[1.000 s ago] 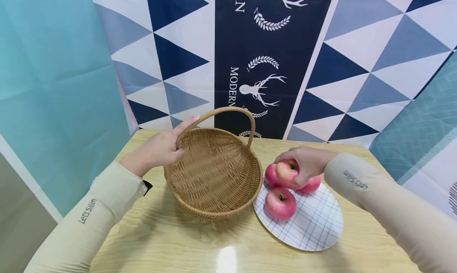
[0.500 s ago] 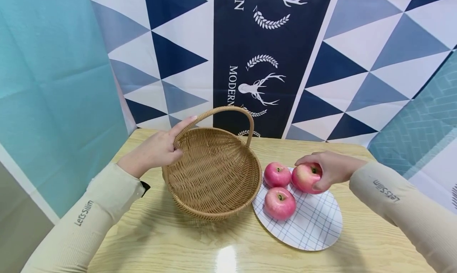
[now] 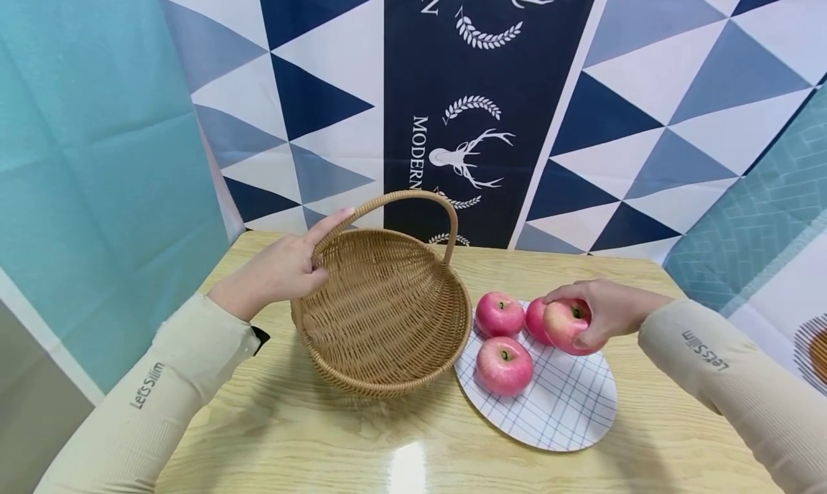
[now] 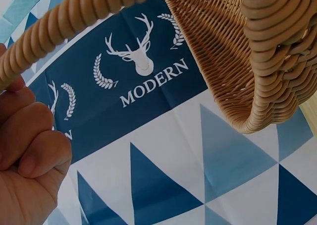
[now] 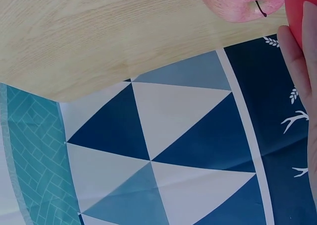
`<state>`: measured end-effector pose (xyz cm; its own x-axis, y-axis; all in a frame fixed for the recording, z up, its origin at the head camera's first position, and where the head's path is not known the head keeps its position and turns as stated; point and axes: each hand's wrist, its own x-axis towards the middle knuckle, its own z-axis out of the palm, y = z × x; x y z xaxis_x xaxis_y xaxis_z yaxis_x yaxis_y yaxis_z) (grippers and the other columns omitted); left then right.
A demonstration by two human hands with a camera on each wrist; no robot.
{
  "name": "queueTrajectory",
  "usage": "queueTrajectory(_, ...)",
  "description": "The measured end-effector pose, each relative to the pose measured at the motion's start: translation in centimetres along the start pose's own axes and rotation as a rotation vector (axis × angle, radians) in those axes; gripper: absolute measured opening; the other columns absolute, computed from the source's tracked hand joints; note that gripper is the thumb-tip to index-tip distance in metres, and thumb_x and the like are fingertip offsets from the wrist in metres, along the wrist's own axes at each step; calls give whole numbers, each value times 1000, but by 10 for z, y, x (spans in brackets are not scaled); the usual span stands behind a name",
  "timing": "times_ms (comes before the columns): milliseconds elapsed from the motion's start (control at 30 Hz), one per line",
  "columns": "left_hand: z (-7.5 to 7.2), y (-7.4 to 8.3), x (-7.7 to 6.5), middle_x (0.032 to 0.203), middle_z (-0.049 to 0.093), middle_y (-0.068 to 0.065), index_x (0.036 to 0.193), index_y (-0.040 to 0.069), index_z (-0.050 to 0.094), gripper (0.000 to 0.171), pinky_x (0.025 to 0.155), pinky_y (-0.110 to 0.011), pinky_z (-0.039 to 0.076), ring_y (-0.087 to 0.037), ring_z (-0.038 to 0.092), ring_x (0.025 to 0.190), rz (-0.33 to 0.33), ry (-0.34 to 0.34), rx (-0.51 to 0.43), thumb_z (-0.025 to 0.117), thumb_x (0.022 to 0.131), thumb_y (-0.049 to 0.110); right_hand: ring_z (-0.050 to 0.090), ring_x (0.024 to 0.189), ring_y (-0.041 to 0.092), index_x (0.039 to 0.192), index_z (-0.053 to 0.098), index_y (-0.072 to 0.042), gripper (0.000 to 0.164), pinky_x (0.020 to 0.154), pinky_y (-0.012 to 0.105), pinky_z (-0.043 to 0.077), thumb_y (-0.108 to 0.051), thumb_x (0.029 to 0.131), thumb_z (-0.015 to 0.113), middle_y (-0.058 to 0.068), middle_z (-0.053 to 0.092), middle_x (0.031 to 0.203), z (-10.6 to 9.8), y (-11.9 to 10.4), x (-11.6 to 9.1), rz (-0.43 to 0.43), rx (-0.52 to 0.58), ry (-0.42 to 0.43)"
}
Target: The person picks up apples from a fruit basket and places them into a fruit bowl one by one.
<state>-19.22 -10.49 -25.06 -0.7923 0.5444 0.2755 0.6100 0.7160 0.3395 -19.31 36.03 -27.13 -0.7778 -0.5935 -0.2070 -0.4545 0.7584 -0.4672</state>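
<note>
My left hand [image 3: 281, 271] grips the side of the wicker basket's handle [image 3: 413, 195], index finger laid along it. The tan basket [image 3: 388, 314] tips its open mouth toward me. In the left wrist view, curled fingers [image 4: 42, 140] show below the handle [image 4: 74, 17]. My right hand [image 3: 601, 307] holds a pink apple [image 3: 562, 325] by its sides, above a round checked plate [image 3: 568, 415]. Three more apples are at the plate: one at the back left [image 3: 500, 313], one in front [image 3: 505, 366], and one [image 3: 535, 322] partly hidden behind the held apple.
The wooden table [image 3: 310, 436] carries the basket on the left and the plate close beside it on the right. A patterned cloth [image 3: 478, 70] hangs behind the table's back edge, with teal cloth [image 3: 110, 156] on the left side.
My right hand has moved right with the apple, away from over the other apples, uncovering the back ones. The left hand stays at the basket handle.
</note>
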Motion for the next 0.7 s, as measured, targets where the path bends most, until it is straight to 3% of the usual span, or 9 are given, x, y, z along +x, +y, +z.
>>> queueTrajectory(267,0,-2,0,49,29,6,151,15,18,80,42,-25,28,-8,26,42,15,9,-9,50,79,2,50,97,25,121,60,-6,70,63,28,53,-29,58,81,4,56,108,2,3,1,27,-17,5)
queueTrajectory(467,-1,-6,1,51,30,6,151,15,18,80,43,-27,29,-8,27,44,10,11,-22,51,79,2,50,95,24,122,60,-6,69,64,27,52,-29,61,78,4,57,108,4,2,5,2,-45,-4)
queueTrajectory(700,-3,-10,5,50,28,5,152,16,17,83,43,-26,28,-8,24,43,-12,2,-24,50,77,0,49,97,25,123,59,-6,69,64,26,52,-26,60,79,4,55,106,6,2,9,59,-58,-30)
